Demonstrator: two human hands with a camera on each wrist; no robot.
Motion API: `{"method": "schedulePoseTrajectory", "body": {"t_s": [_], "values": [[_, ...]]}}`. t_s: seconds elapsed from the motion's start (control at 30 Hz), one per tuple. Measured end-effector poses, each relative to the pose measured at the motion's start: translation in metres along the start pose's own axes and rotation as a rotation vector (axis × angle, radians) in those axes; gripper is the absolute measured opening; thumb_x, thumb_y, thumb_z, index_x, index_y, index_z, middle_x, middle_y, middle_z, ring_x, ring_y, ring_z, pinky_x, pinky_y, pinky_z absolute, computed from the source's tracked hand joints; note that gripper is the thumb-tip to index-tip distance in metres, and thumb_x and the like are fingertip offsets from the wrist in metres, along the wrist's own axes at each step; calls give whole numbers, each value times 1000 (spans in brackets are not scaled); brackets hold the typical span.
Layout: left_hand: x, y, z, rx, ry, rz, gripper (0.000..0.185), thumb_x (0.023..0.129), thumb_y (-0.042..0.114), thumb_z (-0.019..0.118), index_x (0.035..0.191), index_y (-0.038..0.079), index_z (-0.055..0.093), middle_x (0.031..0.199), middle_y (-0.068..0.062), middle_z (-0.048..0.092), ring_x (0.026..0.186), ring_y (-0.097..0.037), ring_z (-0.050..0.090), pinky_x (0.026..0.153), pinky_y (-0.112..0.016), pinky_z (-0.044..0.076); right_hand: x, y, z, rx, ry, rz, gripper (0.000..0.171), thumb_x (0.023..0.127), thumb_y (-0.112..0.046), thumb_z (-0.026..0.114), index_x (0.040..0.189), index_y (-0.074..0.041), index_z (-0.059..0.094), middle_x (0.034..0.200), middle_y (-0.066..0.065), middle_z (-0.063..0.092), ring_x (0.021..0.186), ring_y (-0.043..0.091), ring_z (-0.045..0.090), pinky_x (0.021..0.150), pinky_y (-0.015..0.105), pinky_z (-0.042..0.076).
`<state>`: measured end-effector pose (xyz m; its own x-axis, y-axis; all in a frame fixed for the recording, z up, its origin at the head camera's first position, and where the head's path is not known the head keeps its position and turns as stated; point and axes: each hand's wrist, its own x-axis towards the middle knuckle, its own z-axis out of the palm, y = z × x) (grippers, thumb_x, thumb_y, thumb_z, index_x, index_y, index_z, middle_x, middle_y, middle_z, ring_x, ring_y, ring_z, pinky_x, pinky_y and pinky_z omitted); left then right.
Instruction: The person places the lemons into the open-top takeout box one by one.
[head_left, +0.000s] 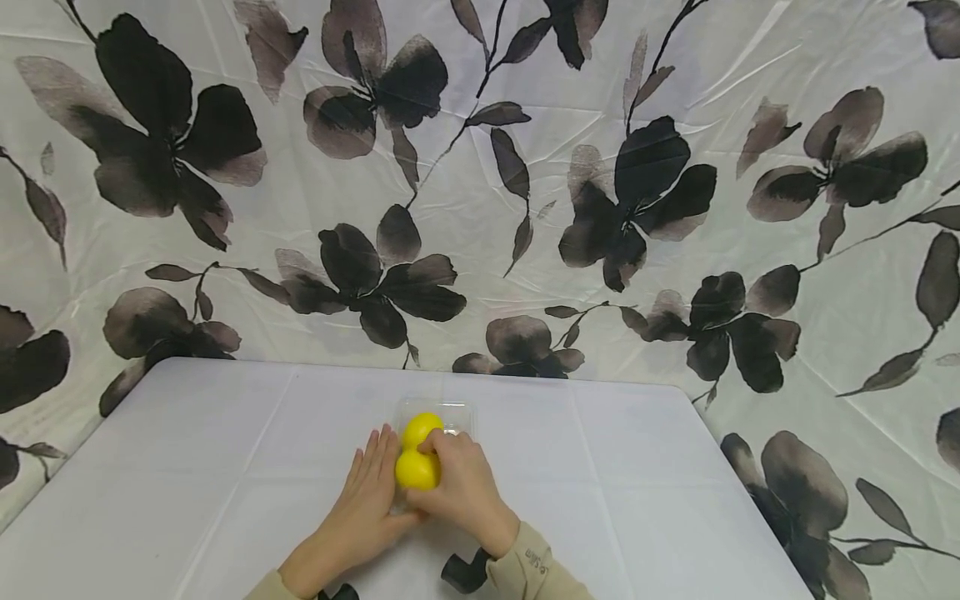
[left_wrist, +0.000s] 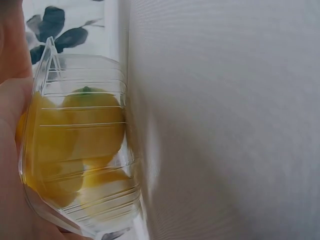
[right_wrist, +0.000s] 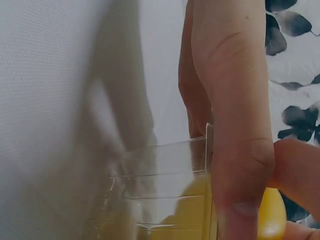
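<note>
— What have your hands got?
— My right hand [head_left: 463, 492] curls its fingers [right_wrist: 235, 125] over the near lemon [head_left: 417, 470] in the clear plastic clamshell [left_wrist: 85, 145], mid-table [head_left: 645, 483].
— And the left?
— My left hand [head_left: 367, 492] lies straight-fingered against the box's side; a second lemon [head_left: 422, 427] sits behind.

Yellow lemons [head_left: 417, 454], clear container [left_wrist: 85, 150], white tablecloth [head_left: 637, 475], black-flowered backdrop [head_left: 525, 167]

A desk [head_left: 225, 467] covered in a plain white cloth with faint fold lines is seen, its far corners rounded. Behind and to both sides, a creased white fabric backdrop [head_left: 480, 183] printed with large dark flowers and leaves is hung. The scene is lit evenly and softly.
</note>
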<state>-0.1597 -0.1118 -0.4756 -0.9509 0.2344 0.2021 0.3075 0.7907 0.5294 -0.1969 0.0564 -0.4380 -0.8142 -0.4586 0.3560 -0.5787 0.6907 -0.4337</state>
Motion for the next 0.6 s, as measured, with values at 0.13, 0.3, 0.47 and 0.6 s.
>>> {"method": "schedulePoseTrajectory", "body": {"t_s": [0.13,0.3,0.47,0.6], "values": [[0,-1,0,-2,0,3,106,85,48,72,152,-13,16,161,-29,10,148,-45,6,116,-65,8,-2,-3,3,-60,6,-6,44,69,-42,87,93,-16,61,88,-5,67,78,10,48,70,23,37],[0,0,-1,0,1,1,105,84,43,73,152,-14,16,161,-29,9,148,-46,6,116,-65,8,-4,-6,7,-87,0,6,43,71,-43,87,91,-16,61,87,-6,66,78,10,47,70,25,35],[0,1,-1,10,3,4,105,85,46,71,152,-14,16,161,-29,10,149,-45,6,116,-65,8,-5,-5,8,-113,6,1,39,73,-44,85,86,-17,60,83,-9,62,78,10,43,71,25,33],[0,1,0,9,5,5,106,85,49,70,152,-14,17,161,-29,10,149,-45,7,116,-64,9,-6,-3,9,-117,28,-12,39,73,-44,86,83,-17,60,85,-9,64,79,10,43,74,26,33]]}}
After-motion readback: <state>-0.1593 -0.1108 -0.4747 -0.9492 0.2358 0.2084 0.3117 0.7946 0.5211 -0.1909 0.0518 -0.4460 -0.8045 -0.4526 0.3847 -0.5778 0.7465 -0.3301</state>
